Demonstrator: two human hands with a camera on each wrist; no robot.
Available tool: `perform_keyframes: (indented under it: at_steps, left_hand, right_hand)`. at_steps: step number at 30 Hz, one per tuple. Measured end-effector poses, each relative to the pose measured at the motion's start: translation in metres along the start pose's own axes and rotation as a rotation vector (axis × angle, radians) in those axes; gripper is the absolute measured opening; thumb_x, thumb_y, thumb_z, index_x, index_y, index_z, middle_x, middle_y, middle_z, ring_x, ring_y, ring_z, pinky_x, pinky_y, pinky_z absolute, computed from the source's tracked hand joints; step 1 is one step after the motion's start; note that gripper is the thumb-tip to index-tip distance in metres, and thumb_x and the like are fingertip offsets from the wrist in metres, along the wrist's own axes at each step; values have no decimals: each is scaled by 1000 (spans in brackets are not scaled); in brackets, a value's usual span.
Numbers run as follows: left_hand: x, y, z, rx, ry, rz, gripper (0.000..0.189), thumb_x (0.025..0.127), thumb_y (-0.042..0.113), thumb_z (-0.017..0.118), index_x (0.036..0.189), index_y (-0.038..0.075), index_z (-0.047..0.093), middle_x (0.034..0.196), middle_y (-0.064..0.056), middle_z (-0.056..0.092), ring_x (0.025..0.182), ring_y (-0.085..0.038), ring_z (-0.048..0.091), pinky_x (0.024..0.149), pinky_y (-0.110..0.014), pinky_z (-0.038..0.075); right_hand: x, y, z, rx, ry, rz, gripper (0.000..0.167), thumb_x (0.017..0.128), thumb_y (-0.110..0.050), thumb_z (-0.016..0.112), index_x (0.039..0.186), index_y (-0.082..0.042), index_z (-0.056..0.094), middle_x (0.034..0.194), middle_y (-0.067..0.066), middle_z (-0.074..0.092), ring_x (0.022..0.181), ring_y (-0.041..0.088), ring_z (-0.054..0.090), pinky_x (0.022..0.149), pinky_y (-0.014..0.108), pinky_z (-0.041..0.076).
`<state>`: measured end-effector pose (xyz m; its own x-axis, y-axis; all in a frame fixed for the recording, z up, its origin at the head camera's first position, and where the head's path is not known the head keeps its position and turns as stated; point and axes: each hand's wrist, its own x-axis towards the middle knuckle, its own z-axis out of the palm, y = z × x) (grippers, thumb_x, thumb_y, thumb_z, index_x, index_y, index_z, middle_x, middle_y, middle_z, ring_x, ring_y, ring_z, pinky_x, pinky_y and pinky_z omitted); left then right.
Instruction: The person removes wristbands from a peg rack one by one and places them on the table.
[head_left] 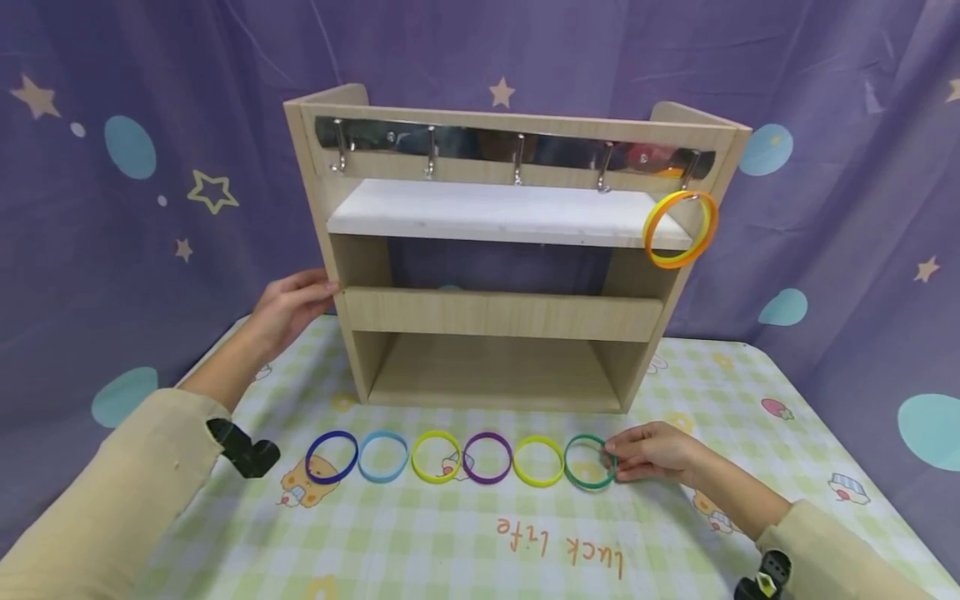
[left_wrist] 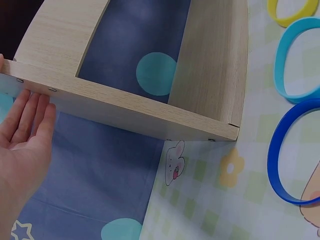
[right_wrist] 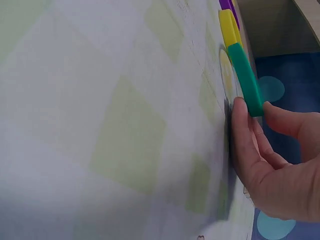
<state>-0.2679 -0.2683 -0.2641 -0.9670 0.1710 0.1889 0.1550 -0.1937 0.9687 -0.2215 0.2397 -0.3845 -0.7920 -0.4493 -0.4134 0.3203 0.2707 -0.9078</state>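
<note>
Between the thumb and fingers of my right hand [head_left: 662,450] is the edge of a green silicone wristband [right_wrist: 246,77], the right-most of a row on the tablecloth. Its left side borders a lime-yellow wristband [head_left: 539,484]. My left hand [head_left: 288,307] touches the left side panel of a wooden shelf unit [head_left: 495,312]; in the left wrist view its straight fingers [left_wrist: 31,117] rest against the panel's outer face. An orange wristband [head_left: 705,244] and a yellow one hang together on the right-most hook [head_left: 690,169] of the metal rail.
Leftward along the row lie a purple wristband [head_left: 488,481], another yellow one [head_left: 434,479], a light blue one [head_left: 384,479] and a dark blue one [head_left: 324,481]. Several hooks on the metal rail [head_left: 472,142] hold nothing. A purple curtain [head_left: 847,208] hangs behind the checkered table [head_left: 420,550].
</note>
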Motion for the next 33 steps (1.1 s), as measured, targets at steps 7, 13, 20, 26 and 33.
perform_keyframes:
  at_steps: [7,13,20,26,33]
  left_hand:
    - [1,-1,1,-3,0,5,63,95,5,55,145,-13,21,105,9,65,97,0,65,88,-11,52]
    - [1,-1,0,8,13,-2,63,95,6,56,144,-13,22,105,9,65,97,0,65,88,-10,52]
    - [0,-2,0,22,17,2,63,95,7,56,144,-14,21,104,10,65,97,1,65,88,-10,51]
    - [1,-2,0,4,13,8,67,95,5,55,145,-16,16,104,10,65,96,0,65,87,-10,52]
    - [1,-3,0,17,17,5,58,95,7,56,142,-11,26,104,10,66,97,1,65,87,-10,51]
  right_hand:
    - [-4,-10,0,-246,82,-11,36,92,-14,63,116,13,62,89,10,74,79,16,71,76,33,62]
    - [-10,-21,-10,-310,80,-59,40,92,-16,64,118,14,60,99,20,73,85,19,72,78,36,61]
    - [-17,-40,-22,-312,109,-105,53,96,-25,60,126,18,50,114,26,68,94,18,72,85,36,60]
    - [-26,-59,-28,-307,119,-164,59,98,-26,57,132,19,42,120,25,65,99,17,71,90,36,58]
    - [-37,-83,-35,-302,140,-261,54,99,-22,55,133,17,42,112,4,71,99,9,70,89,27,58]
